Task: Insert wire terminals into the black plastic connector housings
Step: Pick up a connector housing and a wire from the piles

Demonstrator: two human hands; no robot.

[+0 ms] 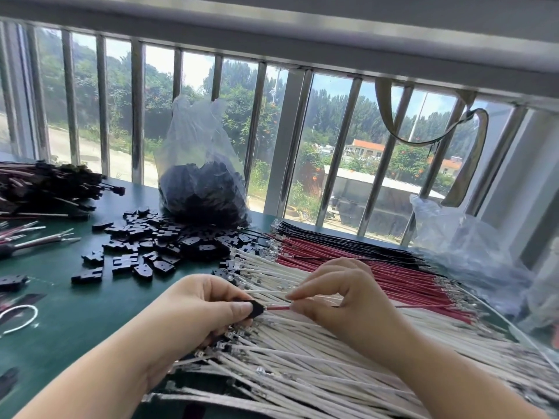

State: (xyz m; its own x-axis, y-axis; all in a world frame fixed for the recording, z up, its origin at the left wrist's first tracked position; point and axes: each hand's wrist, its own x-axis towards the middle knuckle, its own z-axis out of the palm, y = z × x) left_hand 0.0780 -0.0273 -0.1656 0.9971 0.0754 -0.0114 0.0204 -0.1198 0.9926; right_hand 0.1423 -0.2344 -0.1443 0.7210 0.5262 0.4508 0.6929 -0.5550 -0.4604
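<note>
Above the white wires (pixel 302 364), the curled left hand (pixel 199 309) pinches a black housing (pixel 256 308) while the right hand (pixel 338 294) pinches a red wire (pixel 278 307) at its end.

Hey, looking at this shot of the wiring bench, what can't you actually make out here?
Head view only:
- Whether the red wire terminal is seated: hidden inside the black housing.
- Most of that housing: covered by the left hand.
- The far end of the red wire: lost behind the right hand.
- Contents of the plastic bag: dark, blurred shapes.
- Finished bundles at left: cut off by the edge.
</note>
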